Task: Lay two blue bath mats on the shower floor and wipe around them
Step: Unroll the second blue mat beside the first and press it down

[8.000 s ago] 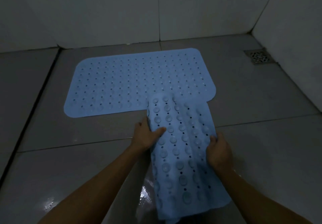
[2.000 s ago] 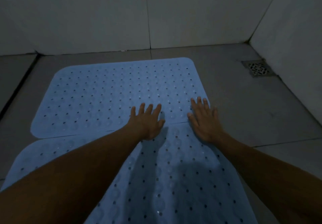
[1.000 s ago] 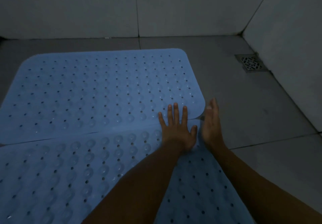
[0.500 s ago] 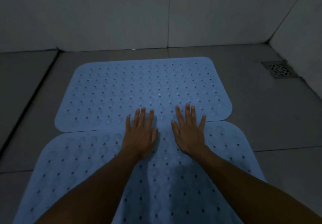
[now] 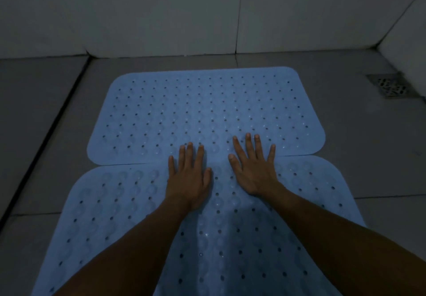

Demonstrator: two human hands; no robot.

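Two light blue bath mats with rows of small holes lie flat on the grey tiled shower floor. The far mat (image 5: 207,111) lies crosswise near the back wall. The near mat (image 5: 110,208) lies in front of it, and their long edges meet in a seam. My left hand (image 5: 189,178) presses flat across that seam, fingers straight and spread. My right hand (image 5: 253,169) presses flat beside it, its fingers reaching onto the far mat. Both forearms cover part of the near mat.
A square metal floor drain (image 5: 389,86) sits at the far right by the side wall. White tiled walls (image 5: 207,12) close the back and right. A dark grout line (image 5: 41,143) runs down the floor on the left. Bare tile surrounds the mats.
Eight seconds ago I held the second mat rolled up; it now lies flat. Over the last second both hands slid from the mats' right end to the middle of the seam.
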